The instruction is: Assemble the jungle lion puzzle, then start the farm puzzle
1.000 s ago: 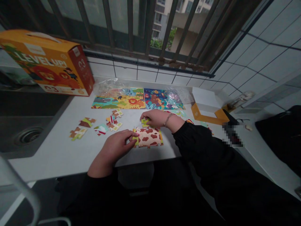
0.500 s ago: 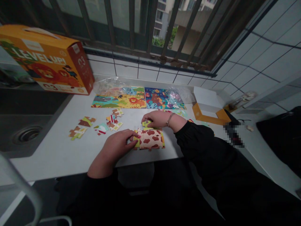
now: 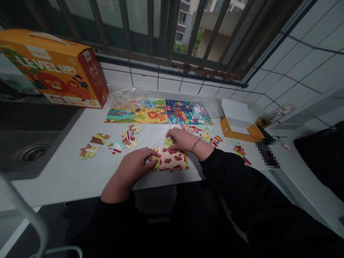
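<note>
A joined block of puzzle pieces with brown cow spots (image 3: 174,160) lies near the front edge of the white counter (image 3: 67,175). My left hand (image 3: 131,168) pinches the block's left edge with thumb and fingers. My right hand (image 3: 181,139) lies flat behind the block, fingers pressing a small green-yellow piece (image 3: 168,142) at its top edge. Several loose pieces (image 3: 113,141) are scattered to the left, and more loose pieces (image 3: 215,139) lie to the right of my right wrist.
Two finished colourful puzzles (image 3: 158,113) lie at the back under clear plastic bags (image 3: 123,96). An orange puzzle box (image 3: 53,71) stands at the back left above a sink (image 3: 29,150). A small orange-and-white box (image 3: 238,123) sits at the right.
My right hand has drawn back toward me and rightward a little, uncovering loose pieces behind it. The left hand and the spotted block have stayed put.
</note>
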